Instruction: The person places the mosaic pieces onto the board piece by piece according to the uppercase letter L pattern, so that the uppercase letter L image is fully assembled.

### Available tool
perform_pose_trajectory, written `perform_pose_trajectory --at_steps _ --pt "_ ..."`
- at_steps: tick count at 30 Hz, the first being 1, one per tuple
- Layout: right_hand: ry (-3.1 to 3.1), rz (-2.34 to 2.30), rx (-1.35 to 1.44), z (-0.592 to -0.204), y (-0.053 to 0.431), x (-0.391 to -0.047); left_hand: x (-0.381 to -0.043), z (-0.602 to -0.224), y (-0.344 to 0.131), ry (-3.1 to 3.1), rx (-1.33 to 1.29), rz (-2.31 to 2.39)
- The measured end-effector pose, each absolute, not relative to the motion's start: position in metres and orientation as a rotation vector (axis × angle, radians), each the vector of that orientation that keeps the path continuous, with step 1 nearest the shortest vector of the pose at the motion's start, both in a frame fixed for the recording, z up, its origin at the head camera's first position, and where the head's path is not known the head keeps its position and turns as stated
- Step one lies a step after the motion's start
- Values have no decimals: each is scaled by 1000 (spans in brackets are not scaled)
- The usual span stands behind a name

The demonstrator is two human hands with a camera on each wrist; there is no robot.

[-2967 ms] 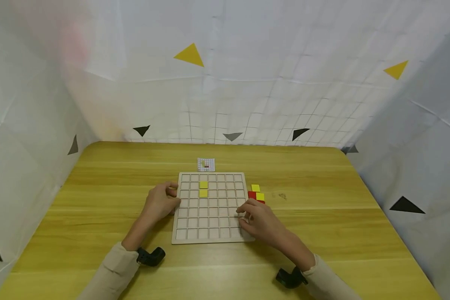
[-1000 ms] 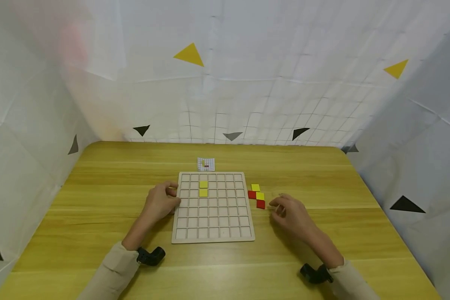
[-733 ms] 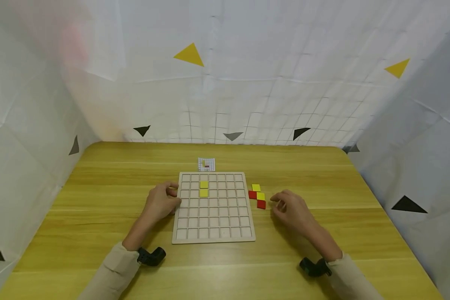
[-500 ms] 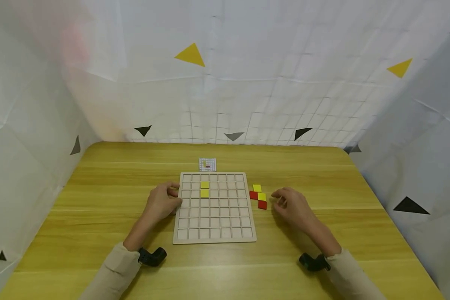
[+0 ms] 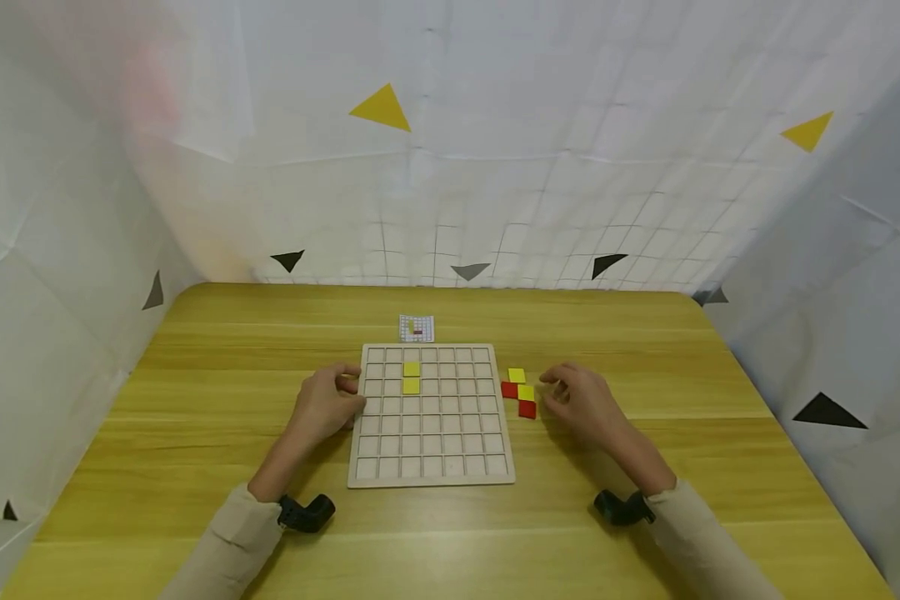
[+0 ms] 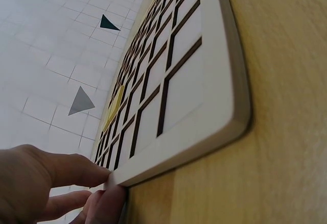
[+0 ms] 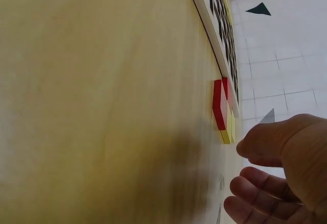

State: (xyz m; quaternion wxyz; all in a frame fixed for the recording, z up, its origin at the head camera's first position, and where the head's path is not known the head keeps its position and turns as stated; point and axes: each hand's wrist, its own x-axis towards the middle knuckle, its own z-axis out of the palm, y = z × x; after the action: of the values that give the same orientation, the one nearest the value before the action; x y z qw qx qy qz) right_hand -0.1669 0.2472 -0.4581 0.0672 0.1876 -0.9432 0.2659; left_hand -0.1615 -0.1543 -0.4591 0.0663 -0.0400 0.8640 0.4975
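Observation:
A pale wooden grid board (image 5: 431, 425) lies flat on the table. Two yellow tiles (image 5: 411, 377) sit one above the other in its upper left squares. My left hand (image 5: 324, 402) pinches the board's left edge, thumb on the rim and fingers at the side, as the left wrist view shows. Right of the board lie two loose yellow tiles (image 5: 525, 392) and two red tiles (image 5: 527, 409), close together. Just right of these tiles hovers my right hand (image 5: 583, 403), fingers loosely bent and holding nothing; in the right wrist view its thumb (image 7: 265, 140) is near them without touching.
Behind the board lies a small printed card (image 5: 417, 328) with a grid and coloured squares. White sheets (image 5: 495, 192) with triangles close off the back and sides of the wooden table (image 5: 450, 542). A black wrist camera (image 5: 622, 507) sits at each cuff.
Since the earliest frame my right hand has moved right, off the board's right edge, uncovering a red tile. Lately it has drifted slightly away from me. My left hand stays on the board.

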Motion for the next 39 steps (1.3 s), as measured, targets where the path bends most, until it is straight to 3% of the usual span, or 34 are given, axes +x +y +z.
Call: perform_pose_trajectory --at_steps 39 --pt "-2833 820 640 -462 224 -201 -161 -464 -156 2603 -87 1545"
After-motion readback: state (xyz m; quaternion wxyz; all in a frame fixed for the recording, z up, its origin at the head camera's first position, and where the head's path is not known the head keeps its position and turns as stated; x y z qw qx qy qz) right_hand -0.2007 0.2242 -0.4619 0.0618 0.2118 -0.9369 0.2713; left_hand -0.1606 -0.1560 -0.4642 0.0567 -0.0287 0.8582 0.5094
